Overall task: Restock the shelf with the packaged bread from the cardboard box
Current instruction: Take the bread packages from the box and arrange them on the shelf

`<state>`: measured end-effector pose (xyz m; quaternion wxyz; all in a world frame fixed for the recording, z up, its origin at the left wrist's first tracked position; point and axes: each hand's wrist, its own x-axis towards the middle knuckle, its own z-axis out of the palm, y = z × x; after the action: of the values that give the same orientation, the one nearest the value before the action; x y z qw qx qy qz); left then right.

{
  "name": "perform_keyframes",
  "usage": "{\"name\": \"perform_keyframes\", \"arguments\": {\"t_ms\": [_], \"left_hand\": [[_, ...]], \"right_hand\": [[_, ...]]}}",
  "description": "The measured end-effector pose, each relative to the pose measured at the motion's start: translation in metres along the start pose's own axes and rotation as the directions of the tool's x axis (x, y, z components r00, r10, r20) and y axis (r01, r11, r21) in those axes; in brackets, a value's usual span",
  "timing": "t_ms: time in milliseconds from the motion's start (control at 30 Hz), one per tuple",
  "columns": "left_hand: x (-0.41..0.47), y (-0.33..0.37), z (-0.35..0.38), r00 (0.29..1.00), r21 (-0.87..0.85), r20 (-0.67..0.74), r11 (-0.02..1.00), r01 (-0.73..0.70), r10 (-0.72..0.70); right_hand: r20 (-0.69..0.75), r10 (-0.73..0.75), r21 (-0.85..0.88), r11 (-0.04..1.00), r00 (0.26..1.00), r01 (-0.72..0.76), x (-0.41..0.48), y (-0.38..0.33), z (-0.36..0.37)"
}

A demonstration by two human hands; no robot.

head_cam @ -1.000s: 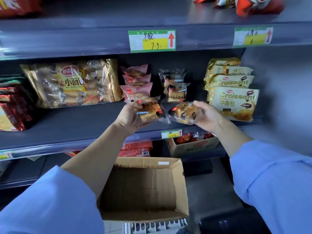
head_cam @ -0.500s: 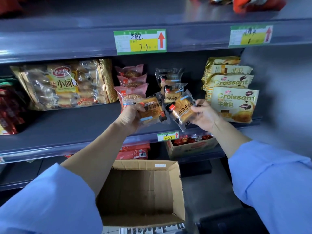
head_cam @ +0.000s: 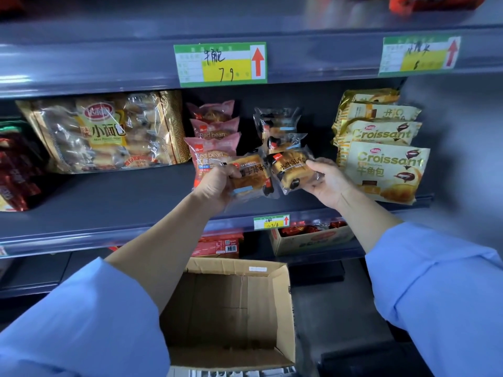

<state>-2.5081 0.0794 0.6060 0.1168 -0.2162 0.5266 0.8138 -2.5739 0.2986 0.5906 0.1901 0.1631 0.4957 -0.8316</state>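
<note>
My left hand (head_cam: 217, 183) grips a clear packet of brown bread (head_cam: 251, 176) over the middle shelf (head_cam: 122, 205). My right hand (head_cam: 328, 182) holds a second packet of the same bread (head_cam: 290, 168) just to its right, the two packets touching. Both sit in front of a short row of like packets (head_cam: 279, 129) standing on the shelf. Below my arms the cardboard box (head_cam: 283, 303) stands open, with nothing visible inside.
Pink red bean packets (head_cam: 213, 137) stand left of the row, yellow croissant bags (head_cam: 381, 159) to the right, a big bag of small buns (head_cam: 103, 131) farther left. Price labels (head_cam: 220, 63) hang on the shelf edges. A carton of red packets (head_cam: 310, 236) sits on the lower shelf.
Both hands have lifted their packets higher and deeper onto the middle shelf, toward the row of like packets. The right packet has turned more upright.
</note>
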Motion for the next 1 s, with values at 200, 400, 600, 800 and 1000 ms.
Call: {"name": "perform_keyframes", "arguments": {"t_ms": [200, 400, 600, 800, 1000], "left_hand": [[0.009, -0.001, -0.004, 0.999, -0.009, -0.047, 1.0, -0.013, 0.012], [0.016, -0.005, -0.004, 0.998, -0.042, -0.054, 0.999, -0.016, 0.014], [0.021, -0.008, -0.005, 0.999, -0.068, 0.032, 0.998, -0.019, 0.021], [0.03, -0.018, -0.005, 0.998, 0.003, 0.034, 0.998, -0.06, 0.06], [0.032, -0.023, 0.002, 0.998, 0.004, 0.049, 0.999, -0.051, 0.05]], "right_hand": [[-0.2, -0.197, -0.089, 0.979, 0.96, 0.183, 0.026, 0.002, 0.003], [-0.267, -0.205, -0.094, 0.978, 0.942, 0.186, 0.053, 0.013, 0.007], [-0.326, -0.198, -0.192, 0.971, 0.924, 0.141, 0.071, 0.025, -0.001], [-0.368, -0.264, -0.416, 0.904, 0.891, 0.096, 0.074, 0.03, -0.003], [-0.36, -0.312, -0.465, 0.877, 0.879, 0.12, 0.071, 0.032, 0.0]]}}
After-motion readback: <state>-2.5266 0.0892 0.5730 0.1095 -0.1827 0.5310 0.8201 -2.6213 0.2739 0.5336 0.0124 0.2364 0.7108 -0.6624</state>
